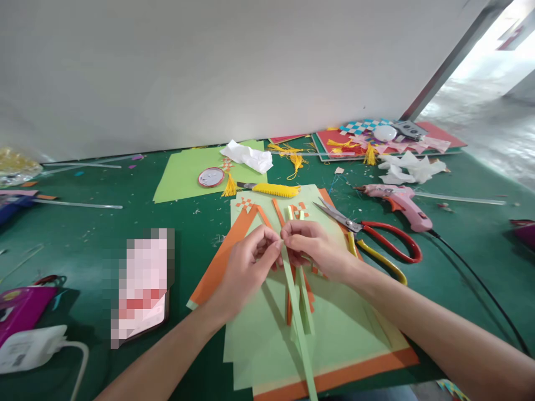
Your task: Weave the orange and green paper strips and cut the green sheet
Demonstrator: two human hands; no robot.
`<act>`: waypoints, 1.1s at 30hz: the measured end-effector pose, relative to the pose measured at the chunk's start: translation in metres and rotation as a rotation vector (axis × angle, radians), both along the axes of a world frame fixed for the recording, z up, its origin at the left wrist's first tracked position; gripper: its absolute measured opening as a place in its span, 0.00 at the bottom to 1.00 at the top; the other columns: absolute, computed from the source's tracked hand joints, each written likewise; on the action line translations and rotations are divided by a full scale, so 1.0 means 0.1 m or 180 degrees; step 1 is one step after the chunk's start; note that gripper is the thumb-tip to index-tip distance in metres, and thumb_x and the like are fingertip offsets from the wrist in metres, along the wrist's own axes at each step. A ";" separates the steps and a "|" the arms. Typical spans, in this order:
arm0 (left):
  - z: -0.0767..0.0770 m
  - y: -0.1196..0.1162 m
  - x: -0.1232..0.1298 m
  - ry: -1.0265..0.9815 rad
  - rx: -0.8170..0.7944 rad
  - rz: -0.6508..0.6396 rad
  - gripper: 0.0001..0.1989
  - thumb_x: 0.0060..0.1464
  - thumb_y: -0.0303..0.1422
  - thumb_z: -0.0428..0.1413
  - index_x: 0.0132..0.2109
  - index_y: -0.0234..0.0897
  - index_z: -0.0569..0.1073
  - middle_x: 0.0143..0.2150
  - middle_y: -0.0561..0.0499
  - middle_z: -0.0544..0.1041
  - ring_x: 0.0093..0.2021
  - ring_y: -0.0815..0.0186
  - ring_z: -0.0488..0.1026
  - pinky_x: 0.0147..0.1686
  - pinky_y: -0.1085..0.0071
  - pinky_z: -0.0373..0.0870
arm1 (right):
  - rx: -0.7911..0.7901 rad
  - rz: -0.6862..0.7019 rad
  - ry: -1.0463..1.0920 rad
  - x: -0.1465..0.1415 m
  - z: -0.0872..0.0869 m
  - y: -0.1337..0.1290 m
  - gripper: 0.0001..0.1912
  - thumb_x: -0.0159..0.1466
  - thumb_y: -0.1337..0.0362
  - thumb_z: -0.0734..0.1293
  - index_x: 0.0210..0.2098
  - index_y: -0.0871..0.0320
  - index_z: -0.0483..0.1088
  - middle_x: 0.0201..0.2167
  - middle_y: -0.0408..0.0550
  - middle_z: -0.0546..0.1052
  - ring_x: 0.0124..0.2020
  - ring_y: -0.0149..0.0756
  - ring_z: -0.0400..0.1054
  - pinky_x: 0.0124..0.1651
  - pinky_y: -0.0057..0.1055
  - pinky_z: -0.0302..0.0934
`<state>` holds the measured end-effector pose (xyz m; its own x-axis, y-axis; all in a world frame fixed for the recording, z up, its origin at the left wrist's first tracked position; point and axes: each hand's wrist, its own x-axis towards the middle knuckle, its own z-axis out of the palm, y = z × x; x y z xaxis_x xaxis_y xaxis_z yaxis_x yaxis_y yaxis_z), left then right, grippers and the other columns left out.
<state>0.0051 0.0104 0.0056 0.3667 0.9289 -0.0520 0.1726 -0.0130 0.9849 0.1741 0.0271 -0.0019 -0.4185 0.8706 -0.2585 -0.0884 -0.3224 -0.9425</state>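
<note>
Both hands meet above a pile of light green sheets (259,345) and orange paper (221,259). Thumb and fingers of my left hand (253,262) pinch a light green paper strip (295,298) near its upper end. My right hand (311,245) is closed at the same end of the strip, its fingertips beside the left ones. The strip hangs down toward the front edge. More green and orange strips (289,303) lie beneath the hands, partly hidden by them. Small orange-and-white woven pieces (246,205) show at the top of the pile.
Red-handled scissors (390,239), yellow-handled ones (382,262) and a pink glue gun (401,203) lie right. A yellow cutter (276,190), white tissue (248,156) and round tin (211,177) are behind. A phone (152,317), partly pixelated, and white charger (33,348) are left.
</note>
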 end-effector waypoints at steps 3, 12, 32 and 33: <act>0.01 0.01 -0.01 -0.0039 0.0029 0.0054 0.09 0.64 0.35 0.51 0.34 0.38 0.67 0.27 0.57 0.69 0.28 0.71 0.69 0.31 0.75 0.66 | 0.0019 0.0005 -0.0008 0.00 -0.01 0.00 0.03 0.57 0.68 0.62 0.26 0.58 0.63 0.17 0.38 0.67 0.17 0.24 0.59 0.19 0.23 0.45; 0.08 0.03 0.00 -0.0141 0.0126 0.0435 0.10 0.62 0.35 0.53 0.33 0.37 0.67 0.25 0.58 0.69 0.26 0.73 0.68 0.30 0.77 0.66 | 0.0023 0.0170 -0.0026 -0.02 0.01 -0.04 0.03 0.55 0.69 0.61 0.25 0.58 0.63 0.19 0.39 0.66 0.18 0.23 0.56 0.20 0.24 0.44; 0.09 0.06 0.00 0.0162 0.0243 0.0564 0.14 0.63 0.37 0.52 0.29 0.37 0.66 0.23 0.57 0.69 0.26 0.72 0.68 0.31 0.76 0.65 | 0.0169 0.0156 -0.0262 -0.04 0.01 -0.06 0.03 0.55 0.69 0.60 0.25 0.58 0.63 0.16 0.36 0.63 0.17 0.24 0.58 0.21 0.24 0.46; 0.09 0.07 0.00 0.0141 0.0216 0.0533 0.14 0.62 0.37 0.52 0.29 0.37 0.66 0.23 0.57 0.69 0.26 0.72 0.68 0.30 0.76 0.65 | 0.0174 0.0136 -0.0277 -0.04 0.01 -0.06 0.03 0.54 0.69 0.60 0.25 0.58 0.63 0.16 0.36 0.63 0.17 0.24 0.58 0.20 0.23 0.46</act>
